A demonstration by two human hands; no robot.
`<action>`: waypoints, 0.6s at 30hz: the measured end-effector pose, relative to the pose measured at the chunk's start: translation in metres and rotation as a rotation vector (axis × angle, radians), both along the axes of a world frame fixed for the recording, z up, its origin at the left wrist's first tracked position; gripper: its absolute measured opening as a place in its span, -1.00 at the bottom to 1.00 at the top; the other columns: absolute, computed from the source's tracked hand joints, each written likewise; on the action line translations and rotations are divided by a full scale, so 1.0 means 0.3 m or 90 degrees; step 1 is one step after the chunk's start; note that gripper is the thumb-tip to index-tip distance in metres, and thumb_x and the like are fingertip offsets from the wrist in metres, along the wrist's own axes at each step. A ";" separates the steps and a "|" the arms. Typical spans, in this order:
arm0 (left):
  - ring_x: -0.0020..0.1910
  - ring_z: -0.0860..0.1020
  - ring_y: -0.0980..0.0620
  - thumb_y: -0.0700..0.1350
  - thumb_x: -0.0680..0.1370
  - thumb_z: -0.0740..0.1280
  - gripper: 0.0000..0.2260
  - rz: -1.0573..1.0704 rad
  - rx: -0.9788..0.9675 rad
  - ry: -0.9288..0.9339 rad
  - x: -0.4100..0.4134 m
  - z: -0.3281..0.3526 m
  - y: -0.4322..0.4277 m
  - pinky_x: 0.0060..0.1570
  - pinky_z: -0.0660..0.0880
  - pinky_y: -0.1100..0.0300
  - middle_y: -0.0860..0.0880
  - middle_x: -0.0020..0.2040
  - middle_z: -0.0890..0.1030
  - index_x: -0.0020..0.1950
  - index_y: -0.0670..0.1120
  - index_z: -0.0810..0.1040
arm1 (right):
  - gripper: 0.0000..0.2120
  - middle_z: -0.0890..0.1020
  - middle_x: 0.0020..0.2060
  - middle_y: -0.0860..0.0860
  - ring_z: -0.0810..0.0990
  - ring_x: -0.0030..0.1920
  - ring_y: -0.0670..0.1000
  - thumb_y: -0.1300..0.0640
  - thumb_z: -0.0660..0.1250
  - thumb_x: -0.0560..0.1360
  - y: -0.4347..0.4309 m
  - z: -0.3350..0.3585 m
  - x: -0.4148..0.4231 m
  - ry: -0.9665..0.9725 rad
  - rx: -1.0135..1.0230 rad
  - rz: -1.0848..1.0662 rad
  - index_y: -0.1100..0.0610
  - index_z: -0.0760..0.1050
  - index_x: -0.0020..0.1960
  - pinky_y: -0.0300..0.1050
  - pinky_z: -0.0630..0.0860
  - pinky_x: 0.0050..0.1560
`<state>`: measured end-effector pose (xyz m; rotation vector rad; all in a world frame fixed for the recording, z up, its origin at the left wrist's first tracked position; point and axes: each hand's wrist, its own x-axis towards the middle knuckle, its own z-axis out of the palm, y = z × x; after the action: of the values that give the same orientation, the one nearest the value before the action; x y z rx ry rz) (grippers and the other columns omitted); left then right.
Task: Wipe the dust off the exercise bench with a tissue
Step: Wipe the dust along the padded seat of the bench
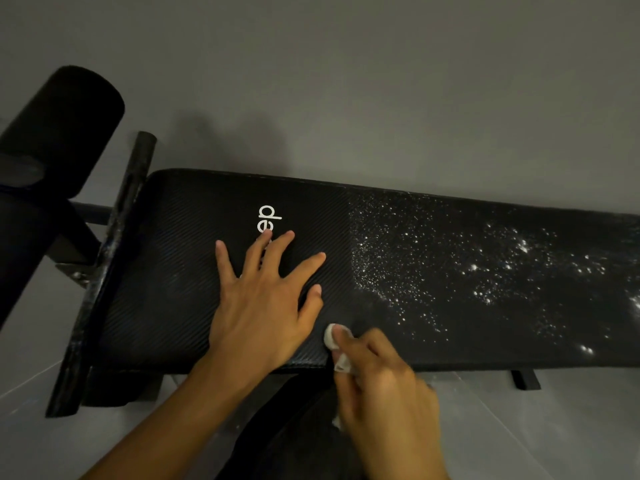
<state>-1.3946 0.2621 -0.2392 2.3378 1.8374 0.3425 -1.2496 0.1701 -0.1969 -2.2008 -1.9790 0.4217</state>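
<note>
While a grey wall (pixel 346 81) fills the upper part of the view and a grey floor (pixel 554 427) the lower, a long black bench (pixel 180 289) is seen lying between them, its padded top running from left to right. The pad's left half is shown as dark ribbed surface. White dust (pixel 485 271) is scattered over the right half, from the far edge almost to the near edge. Beyond the bench's left end a thick black foam roller (pixel 69 123) is raised. A scuffed black bar (pixel 114 254) is laid crosswise against that end.

The left hand (pixel 263 306) is laid flat on the middle of the pad, fingers straight and spread wide, nothing being held. White lettering (pixel 269 216) is printed near the far edge and is partly covered by the fingertips.

The right hand (pixel 384 386) is placed at the near edge, just beside the left thumb, with its fingers curled. A crumpled white tissue (pixel 332 336) is gripped in them. Only small parts of it are shown, at the fingertips and between the fingers. It is held against the pad by the near edge, just left of where the dust begins.
</note>
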 end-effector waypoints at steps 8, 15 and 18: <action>0.59 0.20 -0.15 0.23 0.61 0.05 -0.53 -0.004 0.002 0.002 -0.002 0.000 0.000 0.44 0.03 -0.51 -0.08 0.57 0.32 0.50 0.25 0.38 | -0.66 0.47 -0.02 -0.13 0.62 -0.23 0.04 -0.13 0.11 0.58 0.068 -0.011 0.005 0.017 0.047 0.000 -0.19 0.43 0.32 0.01 0.52 -0.33; 0.58 0.22 -0.15 0.22 0.60 0.09 -0.54 -0.001 0.012 0.002 0.002 0.001 -0.002 0.44 0.03 -0.52 -0.08 0.55 0.34 0.49 0.24 0.42 | -0.71 0.45 -0.07 -0.13 0.63 -0.15 0.09 -0.07 0.22 0.61 0.139 -0.019 0.055 0.024 0.090 -0.047 -0.18 0.47 0.32 0.02 0.54 -0.21; 0.58 0.21 -0.15 0.22 0.60 0.09 -0.54 -0.001 0.012 0.004 0.000 0.002 -0.006 0.44 0.03 -0.51 -0.08 0.55 0.33 0.49 0.24 0.41 | -0.66 0.46 0.04 -0.06 0.64 -0.11 0.13 -0.02 0.17 0.64 0.187 -0.004 0.016 -0.011 0.087 -0.045 -0.09 0.41 0.40 0.02 0.52 -0.19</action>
<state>-1.3945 0.2603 -0.2387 2.3560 1.8430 0.3547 -1.2449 0.2263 -0.1982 -2.1900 -1.8713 0.2506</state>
